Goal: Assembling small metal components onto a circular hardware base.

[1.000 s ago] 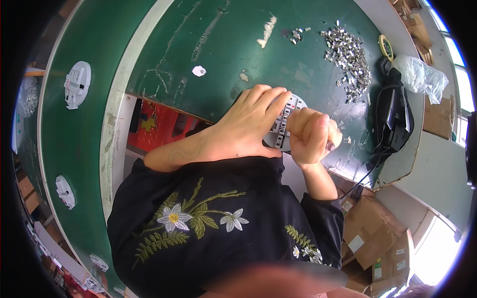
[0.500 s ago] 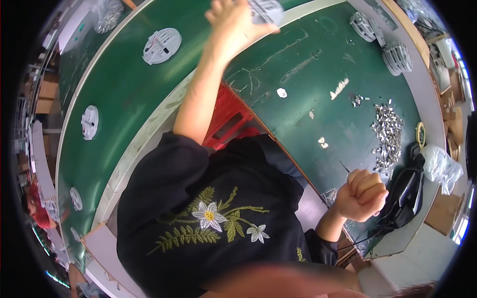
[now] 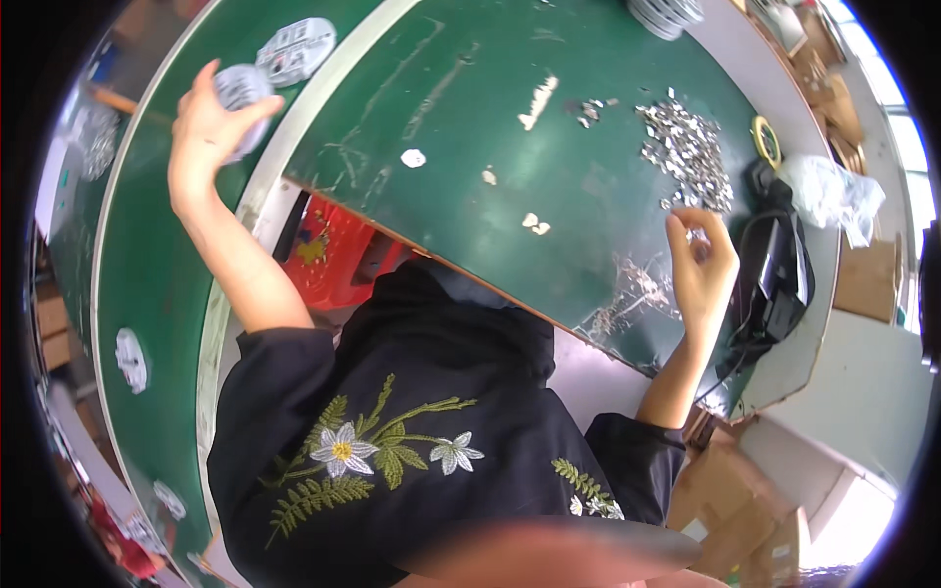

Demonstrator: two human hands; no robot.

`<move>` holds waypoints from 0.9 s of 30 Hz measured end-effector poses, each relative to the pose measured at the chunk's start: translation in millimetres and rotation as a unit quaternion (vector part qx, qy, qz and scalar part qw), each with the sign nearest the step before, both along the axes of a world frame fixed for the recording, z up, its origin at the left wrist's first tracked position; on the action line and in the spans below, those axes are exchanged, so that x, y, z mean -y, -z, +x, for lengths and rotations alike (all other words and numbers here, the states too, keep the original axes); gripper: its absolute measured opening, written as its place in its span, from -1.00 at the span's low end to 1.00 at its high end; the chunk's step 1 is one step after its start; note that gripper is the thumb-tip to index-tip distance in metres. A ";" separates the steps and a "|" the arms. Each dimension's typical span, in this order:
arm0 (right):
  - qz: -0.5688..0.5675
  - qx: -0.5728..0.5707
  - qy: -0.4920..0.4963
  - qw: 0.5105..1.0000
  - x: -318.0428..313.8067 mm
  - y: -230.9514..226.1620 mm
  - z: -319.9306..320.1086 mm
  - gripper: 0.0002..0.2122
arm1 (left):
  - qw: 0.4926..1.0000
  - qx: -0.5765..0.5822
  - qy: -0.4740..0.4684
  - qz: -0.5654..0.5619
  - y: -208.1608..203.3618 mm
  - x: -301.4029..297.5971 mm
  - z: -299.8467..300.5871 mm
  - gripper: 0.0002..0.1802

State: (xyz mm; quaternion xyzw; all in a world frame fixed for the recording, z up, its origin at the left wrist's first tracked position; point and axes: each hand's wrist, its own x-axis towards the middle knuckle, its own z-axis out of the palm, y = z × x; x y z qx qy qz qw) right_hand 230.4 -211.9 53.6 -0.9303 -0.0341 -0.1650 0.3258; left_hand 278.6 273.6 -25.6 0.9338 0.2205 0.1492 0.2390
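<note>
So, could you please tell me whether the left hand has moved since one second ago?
Yes, the left hand has moved leftward, from over the green workbench across the pale rail to the green strip beyond.

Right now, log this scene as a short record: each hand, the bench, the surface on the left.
Left hand: holding a round grey part, motion-blurred, between thumb and fingers
Right hand: fingers curled toward thumb, at the near edge of a metal-piece pile; grasp unclear
Green bench: metal-piece pile; black device and clear plastic bag at its right side
Left green surface: another grey part beside the held one
</note>
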 end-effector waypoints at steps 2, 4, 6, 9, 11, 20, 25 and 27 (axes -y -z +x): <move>-0.167 0.077 -0.026 0.983 37.9 16.1 19.5 -0.91 | 0.976 0.095 0.185 -0.063 -22.0 75.1 -8.2 0.02; -0.254 0.110 -0.019 0.961 57.6 29.0 26.6 -0.86 | 0.921 0.103 0.369 -0.067 -24.4 133.8 -2.7 0.02; -0.254 0.053 -0.014 0.966 55.9 38.5 32.2 -0.80 | 0.881 0.064 0.468 -0.029 -20.2 176.9 -8.4 0.05; -0.211 0.003 -0.005 0.977 42.5 29.1 28.8 -0.77 | 0.838 0.054 0.542 -0.041 -4.4 217.6 -16.1 0.10; -0.126 -0.033 0.018 0.991 36.1 18.8 25.0 -0.79 | 0.832 0.060 0.550 -0.043 -2.8 219.6 -18.8 0.11; -0.072 -0.132 -0.023 0.988 19.9 16.2 26.8 -0.85 | 0.802 0.059 0.587 -0.093 -0.6 220.4 -25.5 0.09; -0.098 -0.064 -0.090 0.989 5.9 32.1 37.2 -0.84 | 0.788 0.069 0.599 -0.124 1.0 229.6 -32.6 0.06; -0.060 -0.099 -0.049 0.992 2.0 25.7 32.2 -0.86 | 0.789 0.077 0.597 -0.127 2.9 231.1 -35.7 0.05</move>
